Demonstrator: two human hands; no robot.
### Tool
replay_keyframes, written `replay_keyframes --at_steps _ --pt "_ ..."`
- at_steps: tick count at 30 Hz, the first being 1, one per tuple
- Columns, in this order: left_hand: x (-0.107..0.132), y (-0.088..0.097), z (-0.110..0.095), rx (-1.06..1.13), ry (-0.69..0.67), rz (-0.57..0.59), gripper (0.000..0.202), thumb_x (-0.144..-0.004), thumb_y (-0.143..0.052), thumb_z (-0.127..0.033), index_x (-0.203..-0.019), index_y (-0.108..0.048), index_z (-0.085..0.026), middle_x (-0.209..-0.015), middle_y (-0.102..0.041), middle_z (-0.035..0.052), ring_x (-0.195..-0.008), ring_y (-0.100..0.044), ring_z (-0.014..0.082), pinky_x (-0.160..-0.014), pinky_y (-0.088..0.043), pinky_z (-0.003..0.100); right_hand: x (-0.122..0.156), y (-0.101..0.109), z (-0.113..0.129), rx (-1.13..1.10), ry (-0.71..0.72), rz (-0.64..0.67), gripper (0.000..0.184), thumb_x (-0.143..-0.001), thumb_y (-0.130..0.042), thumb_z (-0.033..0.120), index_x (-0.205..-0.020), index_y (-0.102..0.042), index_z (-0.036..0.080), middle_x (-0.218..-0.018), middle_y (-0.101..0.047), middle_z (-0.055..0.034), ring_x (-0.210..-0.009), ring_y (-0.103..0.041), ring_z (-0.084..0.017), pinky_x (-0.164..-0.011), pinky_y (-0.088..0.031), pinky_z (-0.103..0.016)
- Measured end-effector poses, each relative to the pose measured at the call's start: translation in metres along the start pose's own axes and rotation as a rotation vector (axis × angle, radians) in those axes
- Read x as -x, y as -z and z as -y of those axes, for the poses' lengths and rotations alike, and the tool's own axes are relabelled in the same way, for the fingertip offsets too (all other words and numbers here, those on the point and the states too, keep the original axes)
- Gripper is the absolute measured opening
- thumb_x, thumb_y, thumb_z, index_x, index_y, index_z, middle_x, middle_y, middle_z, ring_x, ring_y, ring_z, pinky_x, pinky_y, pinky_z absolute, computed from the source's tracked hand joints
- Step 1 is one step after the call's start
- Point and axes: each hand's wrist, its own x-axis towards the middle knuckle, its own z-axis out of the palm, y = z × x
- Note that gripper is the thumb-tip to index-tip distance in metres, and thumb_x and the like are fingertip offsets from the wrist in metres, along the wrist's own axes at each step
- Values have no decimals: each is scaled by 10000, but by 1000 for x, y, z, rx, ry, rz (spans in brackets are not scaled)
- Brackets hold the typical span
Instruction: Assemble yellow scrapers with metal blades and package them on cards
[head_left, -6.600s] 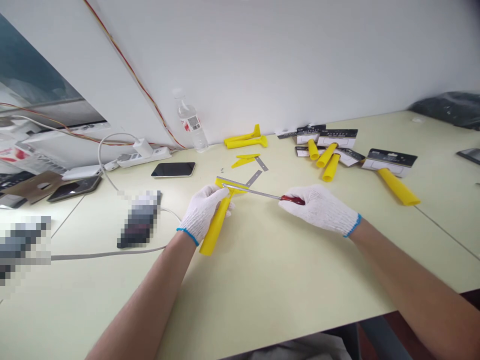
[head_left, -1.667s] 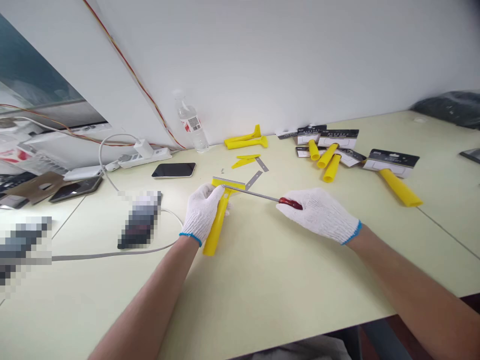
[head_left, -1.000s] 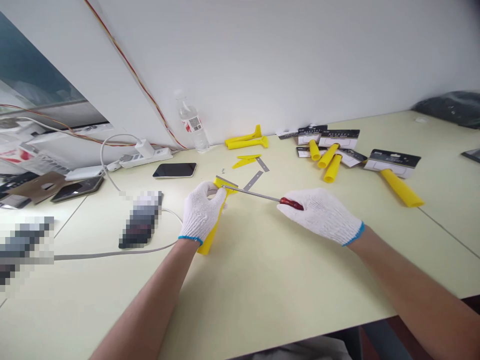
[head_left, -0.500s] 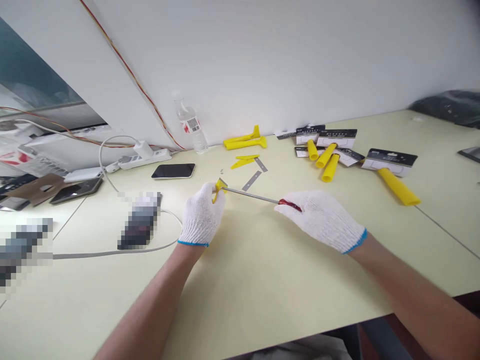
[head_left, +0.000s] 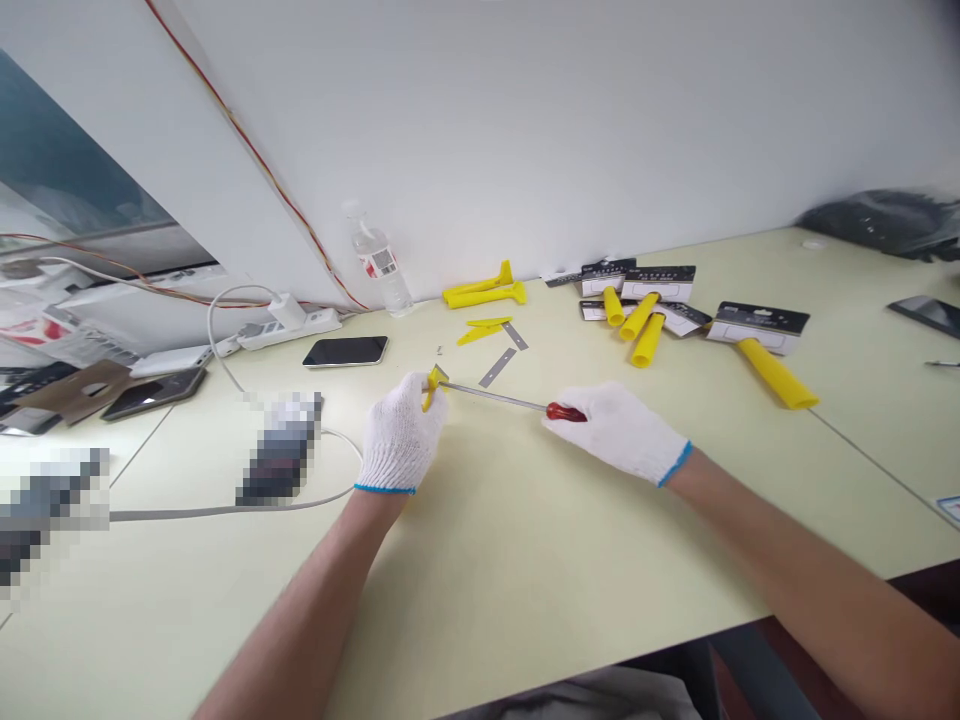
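Both hands wear white knit gloves with blue cuffs. My left hand (head_left: 401, 430) is closed around a yellow scraper (head_left: 434, 383); its head shows above the fingers, and most of the handle is hidden. In my right hand (head_left: 619, 425) is a screwdriver (head_left: 495, 396), gripped by its red handle, its long shaft pointing left with the tip at the scraper's head. Just beyond lie flat metal blades (head_left: 498, 368) with holes and thin yellow plastic pieces (head_left: 484, 330). Some tiny dark parts (head_left: 439, 350), probably screws, rest near them.
Two yellow scraper handles (head_left: 486, 293) lie by the wall near a plastic bottle (head_left: 381, 265). Yellow scrapers with black-and-white card covers (head_left: 759, 325) are at the right. A phone (head_left: 346, 351), a power strip (head_left: 296, 328) and a white cable (head_left: 300, 507) occupy the left.
The screwdriver tip stays at the scraper head. My right hand has shifted slightly left and turned on the handle, so more of the red grip shows. The whole view has moved a little.
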Motion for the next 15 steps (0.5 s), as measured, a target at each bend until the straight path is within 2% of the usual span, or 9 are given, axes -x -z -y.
replay_keyframes --at_steps 4,6,9,12,14,15 --pt "-1 2 -6 -26 40 32 263 -987 -481 -363 -1070 -695 -234 -758 -702 52 -636 -631 217 -613 -343 300 6 -4 4 196 43 -88 341 -995 -509 447 -791 -628 201 -829 -679 -60 -734 -582 -192 -630 -326 -300" --pt "-2 3 -8 -31 46 43 264 -987 -473 -356 -1065 -695 -234 -781 -716 57 -650 -643 221 -619 -346 304 9 -2 7 190 44 -80 378 -999 -505 490 -777 -609 202 -827 -663 -61 -731 -572 -193 -632 -327 -306" --pt "-3 2 -8 -23 30 51 252 -977 -482 -347 -1063 -692 -236 -847 -746 60 -721 -682 228 -642 -362 306 8 4 5 -53 -24 112 464 -976 -528 582 -701 -509 209 -666 -546 -3 -591 -466 -145 -560 -287 -297" --pt "-3 0 -6 -24 14 55 241 -963 -511 -347 -1072 -696 -237 -881 -760 58 -765 -699 231 -670 -376 303 2 11 -4 -437 -214 376 466 -911 -610 628 -725 -462 227 -583 -447 48 -472 -297 -100 -463 -190 -286" --pt "-4 0 -6 -21 21 48 239 -962 -522 -352 -1070 -696 -230 -907 -765 59 -759 -695 230 -686 -383 305 -2 13 -9 -606 -296 448 428 -871 -673 595 -762 -462 239 -536 -414 75 -441 -237 -89 -436 -148 -277" --pt "-4 0 -6 -8 29 46 237 -962 -528 -355 -1068 -695 -224 -922 -766 62 -760 -692 228 -691 -386 305 -4 13 -10 -631 -306 434 410 -854 -702 564 -776 -462 242 -514 -409 83 -435 -241 -89 -433 -150 -269"
